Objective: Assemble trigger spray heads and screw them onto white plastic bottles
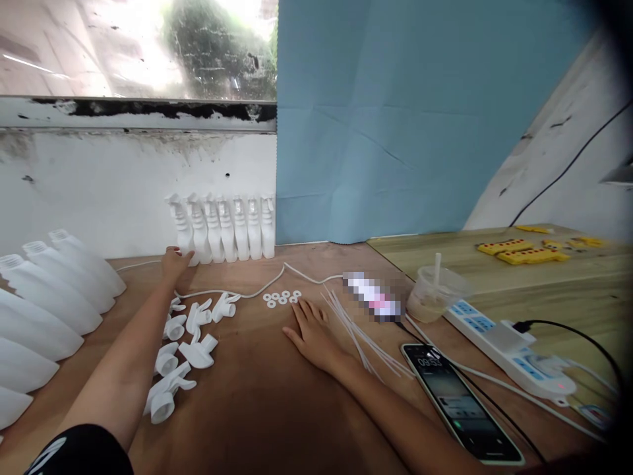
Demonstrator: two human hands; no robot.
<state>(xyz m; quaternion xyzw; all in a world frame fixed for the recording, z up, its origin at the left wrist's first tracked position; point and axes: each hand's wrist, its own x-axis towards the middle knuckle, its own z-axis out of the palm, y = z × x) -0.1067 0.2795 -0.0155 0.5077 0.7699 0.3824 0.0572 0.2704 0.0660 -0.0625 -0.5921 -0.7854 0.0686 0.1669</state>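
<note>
My left hand (pixel 176 264) reaches to the wall and is closed around the base of the leftmost white spray bottle (pixel 182 227). That bottle stands upright at the end of a row of several assembled spray bottles (pixel 240 231). Palm down on the table, my right hand (pixel 312 333) is open with fingers spread. Its fingertips reach the edge of a small group of white ring washers (pixel 281 299). Between my arms lie several loose white trigger spray heads (pixel 198 349). To the right of my right hand are thin white tubes (pixel 353 330).
Several white bottles without heads (pixel 74 284) stand at the left. A white cable (pixel 257 290) crosses the wooden table. On the right are a phone (pixel 459 402), a plastic cup with a straw (pixel 430 297), a power strip (pixel 514 363) and yellow pieces (pixel 529 254).
</note>
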